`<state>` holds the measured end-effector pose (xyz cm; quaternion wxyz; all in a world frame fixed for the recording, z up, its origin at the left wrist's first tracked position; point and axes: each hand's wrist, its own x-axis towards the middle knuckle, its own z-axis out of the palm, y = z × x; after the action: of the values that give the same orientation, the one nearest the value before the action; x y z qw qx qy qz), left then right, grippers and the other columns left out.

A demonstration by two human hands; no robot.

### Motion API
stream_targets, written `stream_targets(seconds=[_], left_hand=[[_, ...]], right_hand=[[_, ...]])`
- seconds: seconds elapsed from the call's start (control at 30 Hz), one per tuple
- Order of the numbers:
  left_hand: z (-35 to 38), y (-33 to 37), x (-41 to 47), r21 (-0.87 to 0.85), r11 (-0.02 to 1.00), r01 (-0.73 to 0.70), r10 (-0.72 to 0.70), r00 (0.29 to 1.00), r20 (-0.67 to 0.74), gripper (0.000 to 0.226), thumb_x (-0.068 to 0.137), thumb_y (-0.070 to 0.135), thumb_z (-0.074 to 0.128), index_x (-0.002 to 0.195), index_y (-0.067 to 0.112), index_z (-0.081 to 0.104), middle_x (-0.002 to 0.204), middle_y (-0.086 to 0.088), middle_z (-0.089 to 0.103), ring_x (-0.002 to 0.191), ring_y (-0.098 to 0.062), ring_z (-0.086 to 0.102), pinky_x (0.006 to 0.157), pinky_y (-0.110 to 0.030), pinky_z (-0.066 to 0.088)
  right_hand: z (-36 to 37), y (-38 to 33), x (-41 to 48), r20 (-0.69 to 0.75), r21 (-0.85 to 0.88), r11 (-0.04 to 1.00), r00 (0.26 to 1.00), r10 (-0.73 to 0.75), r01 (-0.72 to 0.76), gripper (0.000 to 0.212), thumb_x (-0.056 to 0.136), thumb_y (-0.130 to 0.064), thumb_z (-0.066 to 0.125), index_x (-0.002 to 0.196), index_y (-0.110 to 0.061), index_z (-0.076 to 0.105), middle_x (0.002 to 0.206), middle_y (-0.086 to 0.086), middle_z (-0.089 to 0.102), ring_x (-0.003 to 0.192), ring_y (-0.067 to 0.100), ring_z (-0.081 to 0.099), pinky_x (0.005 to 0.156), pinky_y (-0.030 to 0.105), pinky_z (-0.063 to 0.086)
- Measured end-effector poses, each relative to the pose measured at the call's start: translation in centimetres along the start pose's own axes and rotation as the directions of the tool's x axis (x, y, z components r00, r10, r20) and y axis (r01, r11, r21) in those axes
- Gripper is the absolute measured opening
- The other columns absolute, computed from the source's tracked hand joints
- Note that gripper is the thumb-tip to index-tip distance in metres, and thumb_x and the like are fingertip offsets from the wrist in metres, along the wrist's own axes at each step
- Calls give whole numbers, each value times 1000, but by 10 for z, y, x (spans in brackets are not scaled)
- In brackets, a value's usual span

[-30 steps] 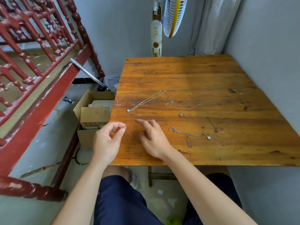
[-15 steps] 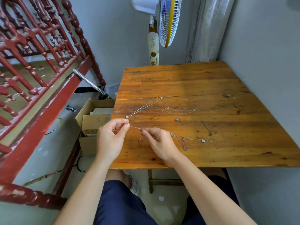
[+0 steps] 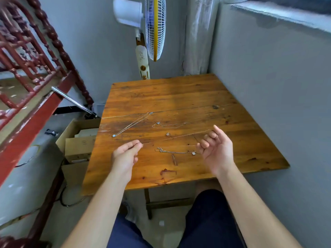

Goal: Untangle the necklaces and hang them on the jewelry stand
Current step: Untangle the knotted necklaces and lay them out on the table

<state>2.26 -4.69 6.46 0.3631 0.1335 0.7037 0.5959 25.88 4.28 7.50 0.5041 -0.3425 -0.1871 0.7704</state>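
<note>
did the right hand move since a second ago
Yes. The right hand went rightward, from the left end of the front necklace to its right end.

A worn wooden counter (image 3: 179, 97) stands with its right side against a grey wall (image 3: 268, 77). Behind its far edge are a standing fan (image 3: 155, 27) and, toward the far right corner, a pale curtain (image 3: 198, 36). Left of the counter open cardboard boxes (image 3: 78, 145) sit on the floor, with a red railing (image 3: 32, 56) and a slanting metal rod (image 3: 71, 100) beyond them.
</note>
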Motion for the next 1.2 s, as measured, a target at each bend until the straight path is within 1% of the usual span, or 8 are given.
stream_targets(seconds=[0.2,0.27,0.3,0.33,0.47,0.77,1.1,1.2], left_hand=[[50,-26,-15,338,916,-215,147,965,217,15,88,15,71,103,16,73,100,3,72,99,-13,65,79,-22,49],[57,-32,-16,450,840,-303,186,940,286,11,89,16,70,99,19,73,99,5,71,98,-11,65,81,-23,49],[61,-35,-15,512,782,-356,211,924,320,10,89,17,70,97,21,74,98,6,71,97,-11,64,81,-24,50],[64,-38,-14,580,702,-413,235,904,358,9,88,19,70,95,24,74,98,7,71,96,-10,63,81,-25,51],[81,-41,-14,717,400,-570,310,821,480,16,90,32,67,104,28,74,111,8,62,110,-13,51,85,-29,47],[129,-34,-9,636,213,-742,309,669,676,30,90,46,63,114,31,71,109,10,60,108,-11,45,83,-28,37],[139,-47,-10,621,203,-757,345,649,678,18,91,37,65,102,26,73,99,11,60,99,-9,48,79,-26,42],[138,-41,-8,614,298,-731,301,683,666,8,92,31,65,95,27,70,96,11,59,97,-10,49,82,-26,40]], right_hand=[[-45,-26,4,-151,-354,934,983,-101,41,31,100,-42,54,75,-25,55,58,0,31,51,16,35,57,28,36],[-59,-28,6,-173,-550,835,979,-106,-7,25,98,-48,56,93,-26,66,74,12,60,112,22,33,71,33,51],[-65,-28,7,-171,-630,777,979,-113,-20,23,98,-49,56,99,-29,67,88,9,67,79,4,42,77,35,53],[-70,-26,7,-159,-697,717,979,-131,-17,22,99,-49,55,100,-31,66,101,6,70,95,21,66,82,38,53],[-79,-20,13,-81,-836,545,967,-241,65,30,102,-43,52,86,-25,69,99,-6,71,92,10,64,90,39,51],[-88,-14,22,-13,-863,485,953,-303,143,38,102,-38,53,82,-12,71,93,4,75,85,13,65,74,24,46],[-94,-10,26,-16,-876,458,942,-335,148,36,101,-41,53,77,-21,70,81,-16,71,70,-9,61,59,9,39],[-94,-9,26,-30,-882,453,941,-336,133,36,102,-44,51,77,-25,70,81,-16,71,73,-2,61,63,18,41]])
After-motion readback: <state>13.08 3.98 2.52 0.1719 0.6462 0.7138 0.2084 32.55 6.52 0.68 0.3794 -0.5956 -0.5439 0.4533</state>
